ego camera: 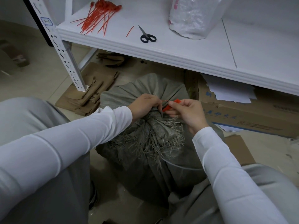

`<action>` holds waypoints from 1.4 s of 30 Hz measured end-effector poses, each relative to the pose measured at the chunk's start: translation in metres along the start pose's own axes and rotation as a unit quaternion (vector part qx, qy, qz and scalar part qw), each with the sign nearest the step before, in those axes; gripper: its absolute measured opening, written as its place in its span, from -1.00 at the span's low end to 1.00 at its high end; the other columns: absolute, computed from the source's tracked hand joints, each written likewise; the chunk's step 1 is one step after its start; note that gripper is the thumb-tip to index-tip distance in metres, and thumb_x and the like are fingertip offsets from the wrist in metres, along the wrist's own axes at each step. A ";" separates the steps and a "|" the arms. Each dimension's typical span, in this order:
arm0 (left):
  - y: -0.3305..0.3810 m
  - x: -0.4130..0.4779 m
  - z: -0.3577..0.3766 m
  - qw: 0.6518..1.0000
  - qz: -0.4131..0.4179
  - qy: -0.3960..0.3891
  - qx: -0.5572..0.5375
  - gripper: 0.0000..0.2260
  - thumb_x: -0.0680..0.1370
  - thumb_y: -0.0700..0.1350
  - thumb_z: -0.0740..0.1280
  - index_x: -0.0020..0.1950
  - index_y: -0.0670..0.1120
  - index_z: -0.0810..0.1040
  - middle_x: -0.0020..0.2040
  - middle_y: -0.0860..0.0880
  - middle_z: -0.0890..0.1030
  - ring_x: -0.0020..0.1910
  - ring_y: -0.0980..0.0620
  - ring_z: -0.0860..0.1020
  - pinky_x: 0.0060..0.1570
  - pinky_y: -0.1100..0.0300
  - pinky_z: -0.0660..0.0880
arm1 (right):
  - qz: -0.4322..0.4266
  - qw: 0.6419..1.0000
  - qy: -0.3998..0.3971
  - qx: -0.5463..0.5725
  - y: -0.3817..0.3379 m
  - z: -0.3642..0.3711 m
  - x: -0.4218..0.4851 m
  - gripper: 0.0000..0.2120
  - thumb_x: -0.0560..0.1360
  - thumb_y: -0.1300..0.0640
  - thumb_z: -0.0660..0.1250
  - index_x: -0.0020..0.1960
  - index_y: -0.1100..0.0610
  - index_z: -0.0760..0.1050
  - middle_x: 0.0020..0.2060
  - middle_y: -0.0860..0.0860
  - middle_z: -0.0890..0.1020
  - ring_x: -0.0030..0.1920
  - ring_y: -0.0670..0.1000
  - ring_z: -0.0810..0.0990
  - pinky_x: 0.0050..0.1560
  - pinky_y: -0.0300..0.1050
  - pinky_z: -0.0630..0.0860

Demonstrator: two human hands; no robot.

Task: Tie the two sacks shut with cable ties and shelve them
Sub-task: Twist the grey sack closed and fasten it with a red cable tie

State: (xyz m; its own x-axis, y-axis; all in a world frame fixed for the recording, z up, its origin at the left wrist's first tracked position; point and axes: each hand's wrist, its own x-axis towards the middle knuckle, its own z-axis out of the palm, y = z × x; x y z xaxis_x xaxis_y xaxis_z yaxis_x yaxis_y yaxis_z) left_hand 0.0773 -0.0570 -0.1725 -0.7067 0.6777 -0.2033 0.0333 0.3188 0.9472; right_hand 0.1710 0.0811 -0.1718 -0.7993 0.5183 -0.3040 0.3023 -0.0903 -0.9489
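White sleeves [64, 143] reach from the bottom corners to the grey sack [145, 172] on the floor at the centre of the frame, below the shelf [161, 50]. The left hand [144, 105] pinches the thin tail of a red cable tie [171, 105] with curled fingers against the gathered neck. The right hand [186, 112] pinches the tie's flat head between thumb and forefinger. Neither hand seems to clamp the neck itself, so the bunched cloth could spread and slip out of the loop. Frayed strands might also snag in the lock. Spare ties [98, 15] and scissors [147, 36] lie on the shelf at upper left.
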 end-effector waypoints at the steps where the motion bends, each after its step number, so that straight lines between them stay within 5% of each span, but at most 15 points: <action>1: -0.001 0.000 0.001 1.000 0.003 0.018 0.004 -0.73 0.54 -0.21 0.21 -0.34 -0.17 0.55 -0.36 0.02 0.48 -0.30 0.14 0.43 -0.15 0.24 0.36 | -0.001 1.000 0.002 -0.001 0.000 0.000 0.000 -0.79 0.50 0.24 0.41 -0.05 0.42 0.56 -0.24 0.24 0.69 -0.25 0.06 0.72 -0.22 -0.15 0.64; 6: -0.006 0.008 -0.002 0.996 -0.014 0.087 0.014 -0.77 0.53 -0.19 0.24 -0.20 -0.27 0.62 -0.23 -0.14 0.56 -0.20 0.05 0.47 -0.10 0.16 0.37 | 0.016 0.999 0.028 0.040 -0.001 -0.001 0.000 -0.82 0.53 0.21 0.38 -0.21 0.28 0.53 -0.36 0.17 0.67 -0.29 0.05 0.72 -0.25 -0.15 0.64; 11: -0.008 0.010 -0.007 0.998 -0.030 0.049 0.029 -0.76 0.56 -0.18 0.24 -0.19 -0.24 0.64 -0.21 -0.14 0.60 -0.18 0.02 0.50 -0.05 0.17 0.40 | 0.052 0.994 0.046 0.080 0.002 0.003 0.000 -0.77 0.55 0.23 0.35 -0.27 0.25 0.47 -0.38 0.17 0.66 -0.39 0.00 0.69 -0.35 -0.19 0.62; 15: -0.008 0.008 -0.001 0.995 -0.013 -0.028 0.098 -0.71 0.57 -0.17 0.24 -0.36 -0.11 0.55 -0.32 -0.08 0.50 -0.30 0.09 0.43 -0.16 0.20 0.34 | 0.063 0.993 0.061 0.074 0.004 0.005 0.001 -0.79 0.55 0.20 0.36 -0.24 0.25 0.48 -0.32 0.20 0.67 -0.37 0.00 0.69 -0.42 -0.24 0.61; 22: -0.010 0.007 0.001 0.994 -0.007 -0.065 0.084 -0.72 0.58 -0.17 0.25 -0.34 -0.12 0.53 -0.45 0.00 0.38 -0.41 0.15 0.35 -0.32 0.32 0.28 | 0.045 0.995 0.051 0.066 0.003 0.006 0.002 -0.78 0.54 0.19 0.38 -0.26 0.23 0.49 -0.34 0.20 0.66 -0.38 0.00 0.68 -0.36 -0.20 0.61; 33: -0.012 0.008 0.001 0.996 -0.002 -0.037 0.083 -0.75 0.56 -0.19 0.26 -0.29 -0.21 0.57 -0.59 0.12 0.39 -0.51 0.25 0.36 -0.37 0.40 0.28 | 0.028 0.997 0.048 0.047 0.002 0.007 -0.001 -0.79 0.53 0.19 0.38 -0.24 0.25 0.52 -0.35 0.19 0.66 -0.38 0.01 0.68 -0.34 -0.17 0.61; 42: -0.017 0.004 0.001 0.993 0.028 -0.043 0.102 -0.73 0.57 -0.18 0.26 -0.32 -0.12 0.57 -0.36 -0.02 0.52 -0.37 0.23 0.43 -0.18 0.26 0.35 | 0.004 0.999 0.040 0.029 -0.002 0.006 -0.006 -0.79 0.53 0.20 0.39 -0.25 0.26 0.52 -0.39 0.16 0.65 -0.38 0.02 0.69 -0.39 -0.21 0.61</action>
State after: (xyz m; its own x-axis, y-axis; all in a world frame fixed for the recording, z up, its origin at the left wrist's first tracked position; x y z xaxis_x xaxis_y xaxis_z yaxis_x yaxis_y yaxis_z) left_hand 0.0749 -0.0591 -0.1897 -0.6370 0.7493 -0.1812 0.2193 0.4015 0.8892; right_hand 0.1718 0.0730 -0.1689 -0.7524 0.5833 -0.3061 0.2763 -0.1425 -0.9505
